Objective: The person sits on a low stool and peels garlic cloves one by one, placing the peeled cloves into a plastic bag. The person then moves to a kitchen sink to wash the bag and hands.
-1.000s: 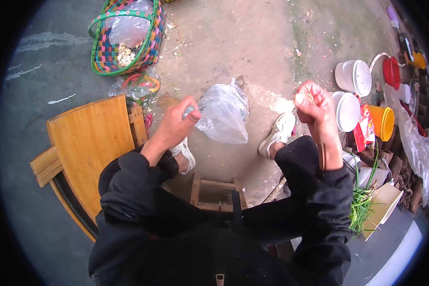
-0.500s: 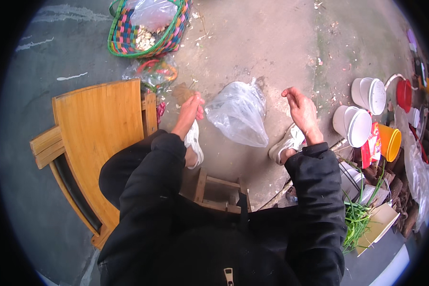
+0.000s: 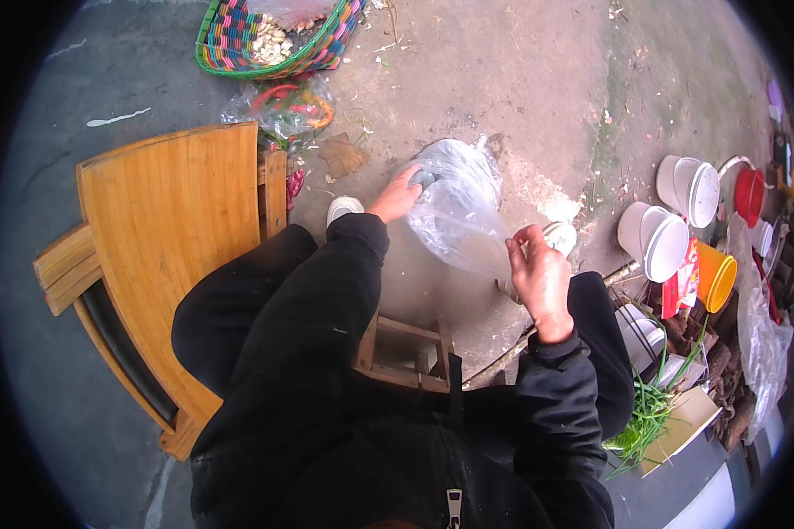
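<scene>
A clear plastic bag (image 3: pixel 459 207) lies on the concrete between my feet, crumpled at its far end and drawn out toward my right hand. At the bag's left side is my left hand (image 3: pixel 397 197), its fingers stretched against the plastic; the fingertips are partly hidden. My right hand (image 3: pixel 540 280) is closed in a pinch at the bag's near right corner, just above my right shoe. Something greyish shows through the plastic by my left fingers, too unclear to name.
On the left stands a wooden chair (image 3: pixel 172 212). Beyond it are a woven basket (image 3: pixel 225 62) with pale pieces and a bag of red peppers (image 3: pixel 295 106). White buckets (image 3: pixel 666 242), a yellow bucket (image 3: pixel 719 278) and green onions (image 3: pixel 640 419) line the right. A wooden stool (image 3: pixel 406 331) sits beneath me.
My left hand has moved right onto the bag. My right hand has come down and nearer, pinching the bag's corner. The bag is now stretched toward the right hand.
</scene>
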A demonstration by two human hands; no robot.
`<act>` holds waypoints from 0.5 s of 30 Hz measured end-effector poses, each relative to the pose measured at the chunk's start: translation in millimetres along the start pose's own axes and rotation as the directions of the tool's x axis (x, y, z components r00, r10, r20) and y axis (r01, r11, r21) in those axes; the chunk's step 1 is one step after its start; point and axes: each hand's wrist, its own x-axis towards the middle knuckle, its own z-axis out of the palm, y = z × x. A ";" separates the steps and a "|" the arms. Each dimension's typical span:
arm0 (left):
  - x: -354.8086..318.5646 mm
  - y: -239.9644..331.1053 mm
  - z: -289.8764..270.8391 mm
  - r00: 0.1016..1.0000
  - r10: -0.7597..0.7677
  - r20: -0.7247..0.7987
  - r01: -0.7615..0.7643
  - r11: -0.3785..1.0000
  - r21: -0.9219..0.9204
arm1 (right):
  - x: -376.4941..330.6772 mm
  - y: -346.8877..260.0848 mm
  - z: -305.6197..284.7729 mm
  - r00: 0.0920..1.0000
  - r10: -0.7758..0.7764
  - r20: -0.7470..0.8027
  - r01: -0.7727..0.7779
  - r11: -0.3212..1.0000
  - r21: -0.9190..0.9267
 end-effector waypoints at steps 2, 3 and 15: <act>-5.7 13.0 -16.2 0.996 -0.055 0.073 0.053 0.998 0.036 | 6.7 0.5 -8.6 1.000 0.015 -0.015 -0.011 0.963 0.269; -10.5 25.2 -25.6 0.996 -0.071 0.052 0.074 0.995 -0.060 | 12.2 -3.3 -10.4 0.996 0.091 -0.015 -0.077 0.904 0.422; -71.7 151.3 34.3 0.910 0.112 0.398 -0.132 0.991 0.023 | 10.8 -25.2 -26.6 0.997 -0.015 -0.075 0.058 0.795 0.604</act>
